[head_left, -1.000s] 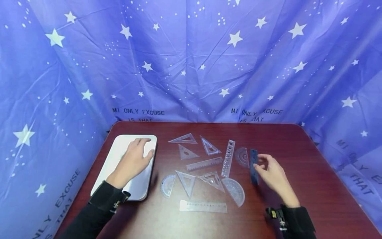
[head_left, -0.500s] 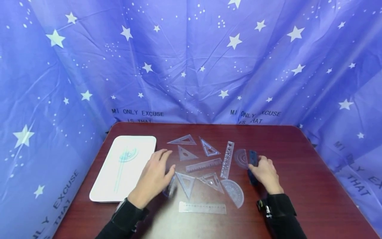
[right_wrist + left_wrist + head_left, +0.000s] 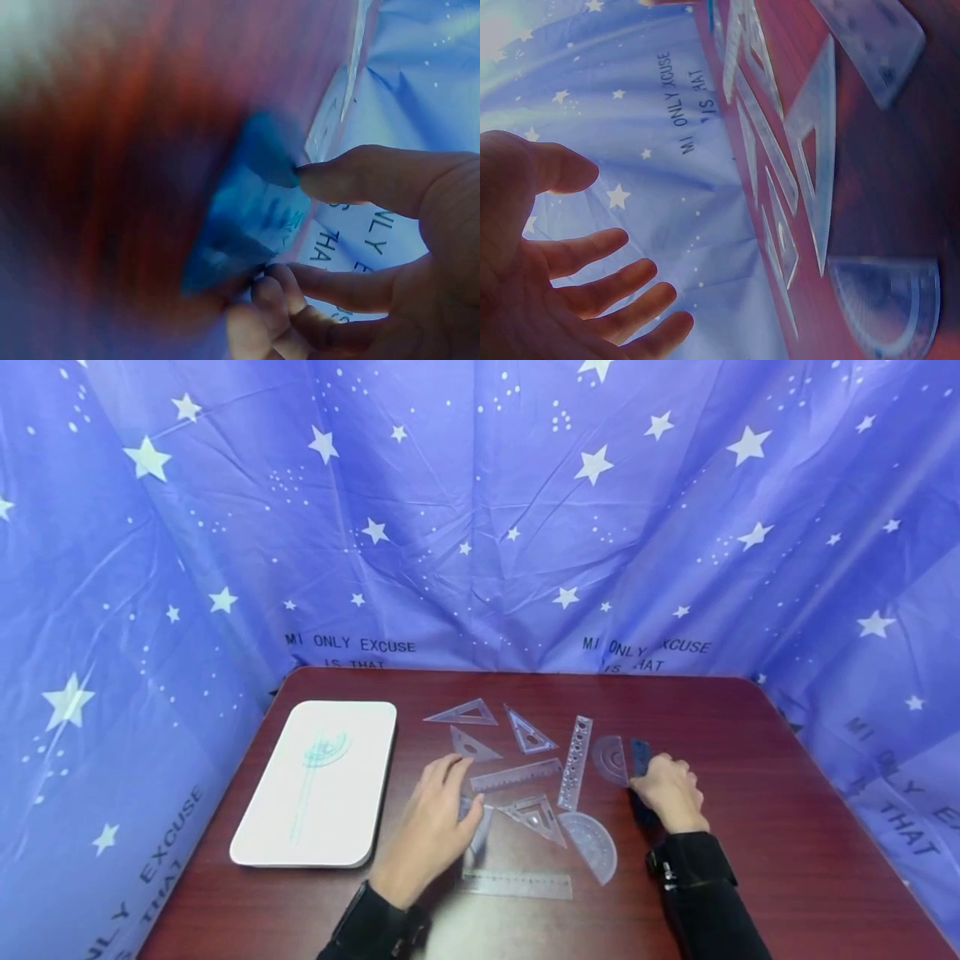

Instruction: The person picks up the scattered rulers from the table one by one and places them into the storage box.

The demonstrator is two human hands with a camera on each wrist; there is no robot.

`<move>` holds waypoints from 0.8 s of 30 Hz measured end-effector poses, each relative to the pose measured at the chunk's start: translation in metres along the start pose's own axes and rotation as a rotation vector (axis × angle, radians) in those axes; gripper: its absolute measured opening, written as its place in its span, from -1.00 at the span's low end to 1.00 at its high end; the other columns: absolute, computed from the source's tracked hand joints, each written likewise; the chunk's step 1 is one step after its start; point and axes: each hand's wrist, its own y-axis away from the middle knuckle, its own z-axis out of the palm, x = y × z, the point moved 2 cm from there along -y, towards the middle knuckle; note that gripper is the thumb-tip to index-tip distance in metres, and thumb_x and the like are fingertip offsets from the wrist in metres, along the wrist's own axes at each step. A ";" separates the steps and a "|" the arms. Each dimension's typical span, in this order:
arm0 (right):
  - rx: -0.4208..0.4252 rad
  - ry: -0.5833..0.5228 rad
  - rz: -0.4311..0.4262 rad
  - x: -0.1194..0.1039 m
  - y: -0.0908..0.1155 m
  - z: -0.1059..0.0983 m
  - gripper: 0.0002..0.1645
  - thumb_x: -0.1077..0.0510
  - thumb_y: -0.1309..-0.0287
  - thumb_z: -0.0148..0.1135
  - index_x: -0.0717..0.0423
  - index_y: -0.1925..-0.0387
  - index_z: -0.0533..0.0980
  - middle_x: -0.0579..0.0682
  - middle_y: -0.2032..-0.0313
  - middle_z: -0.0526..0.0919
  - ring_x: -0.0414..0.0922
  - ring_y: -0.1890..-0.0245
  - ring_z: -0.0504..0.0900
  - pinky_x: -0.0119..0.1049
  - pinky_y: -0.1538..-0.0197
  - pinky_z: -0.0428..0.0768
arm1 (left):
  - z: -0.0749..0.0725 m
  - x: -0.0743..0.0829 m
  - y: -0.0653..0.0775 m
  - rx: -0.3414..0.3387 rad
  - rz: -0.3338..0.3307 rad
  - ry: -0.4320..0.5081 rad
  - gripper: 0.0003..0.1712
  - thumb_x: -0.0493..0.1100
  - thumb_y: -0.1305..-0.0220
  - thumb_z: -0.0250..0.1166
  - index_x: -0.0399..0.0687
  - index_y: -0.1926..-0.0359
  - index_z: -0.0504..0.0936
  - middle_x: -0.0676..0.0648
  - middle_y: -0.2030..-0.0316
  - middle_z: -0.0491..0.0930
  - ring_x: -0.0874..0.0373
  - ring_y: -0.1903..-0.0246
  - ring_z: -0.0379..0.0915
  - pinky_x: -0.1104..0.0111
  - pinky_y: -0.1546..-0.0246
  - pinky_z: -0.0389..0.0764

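In the head view my left hand (image 3: pixel 431 827) hovers over the left side of the clear drawing tools, partly covering a set square (image 3: pixel 480 837). Its fingers are spread and hold nothing in the left wrist view, where a small protractor (image 3: pixel 889 307) and a large set square (image 3: pixel 815 150) lie beyond them. At the right, my right hand (image 3: pixel 670 789) pinches a dark blue ruler (image 3: pixel 640 755) between thumb and fingers. The right wrist view shows this blue ruler (image 3: pixel 251 214) close up and blurred, its near end at the fingertips.
A white box-like tray (image 3: pixel 258 827) stands at left, with a pale protractor (image 3: pixel 327 748) and a strip on top. Between the hands lie several clear rulers, such as a holed one (image 3: pixel 574 764), set squares and a large protractor (image 3: pixel 591 845). A starry curtain (image 3: pixel 480 527) hangs behind the table.
My left hand has left the white tray and moved right over the clear tools, uncovering the pale protractor. My right hand has closed in over the blue ruler, covering more of it.
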 end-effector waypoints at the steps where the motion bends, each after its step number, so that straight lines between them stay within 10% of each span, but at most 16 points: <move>1: -0.017 0.004 0.006 0.001 0.000 -0.002 -0.17 -0.02 -0.29 0.32 0.67 -0.22 0.35 0.76 -0.17 0.40 0.63 -0.18 0.49 0.48 -0.08 0.59 | 0.002 0.002 0.000 0.000 -0.006 0.007 -0.36 -0.05 -0.39 0.42 -0.20 -0.40 0.57 -0.29 -0.33 0.57 -0.20 -0.35 0.51 -0.08 -0.39 0.58; 17: -0.053 -0.062 -0.022 0.010 0.004 -0.011 -0.57 -0.01 -0.16 0.43 0.28 0.13 0.65 0.27 0.25 0.67 0.23 0.19 0.65 0.22 0.12 0.64 | 0.013 0.019 0.003 0.006 -0.061 0.112 -0.39 -0.10 -0.39 0.40 -0.19 -0.40 0.56 -0.28 -0.33 0.57 -0.20 -0.36 0.50 -0.08 -0.41 0.56; 24: 0.055 -0.117 -0.151 -0.007 0.025 -0.022 -0.30 0.03 -0.16 0.42 0.45 -0.18 0.51 0.39 0.01 0.72 0.30 0.00 0.69 0.25 -0.09 0.64 | 0.018 0.021 0.003 -0.045 -0.101 0.224 -0.40 -0.12 -0.43 0.37 -0.14 -0.43 0.53 -0.23 -0.36 0.56 -0.17 -0.39 0.49 -0.10 -0.42 0.55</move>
